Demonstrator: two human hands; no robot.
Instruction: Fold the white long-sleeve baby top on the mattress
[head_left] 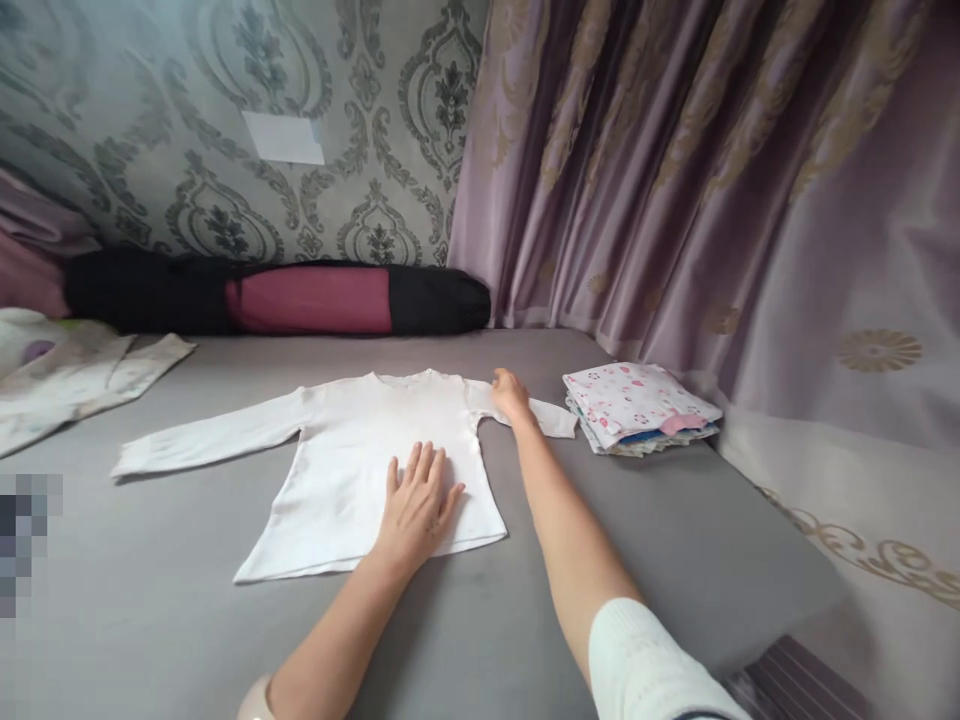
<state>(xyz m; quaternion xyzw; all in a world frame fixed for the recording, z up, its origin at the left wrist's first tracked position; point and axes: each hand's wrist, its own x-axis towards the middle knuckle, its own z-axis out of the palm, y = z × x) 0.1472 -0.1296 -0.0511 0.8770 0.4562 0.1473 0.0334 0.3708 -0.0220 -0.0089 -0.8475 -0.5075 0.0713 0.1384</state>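
A white long-sleeved shirt [382, 430] lies spread flat on the grey bed surface, its sleeves stretched out to both sides. On the lower front of the shirt my left hand [422, 497] rests palm down, its fingers extended and slightly apart. My right hand [511, 392] is on the shirt's right-side sleeve, a little way out from the shoulder. Its fingers are curled in and closed on the sleeve cloth, though the fingertips are partly hidden.
A pile of folded clothes [637, 400], with a pink-patterned piece on top, sits beyond the right sleeve. Pale patterned cloth [90, 375] lies at the left. A black and maroon long roll [307, 298] runs along the wall. Purple curtains [675, 170] hang at the right.
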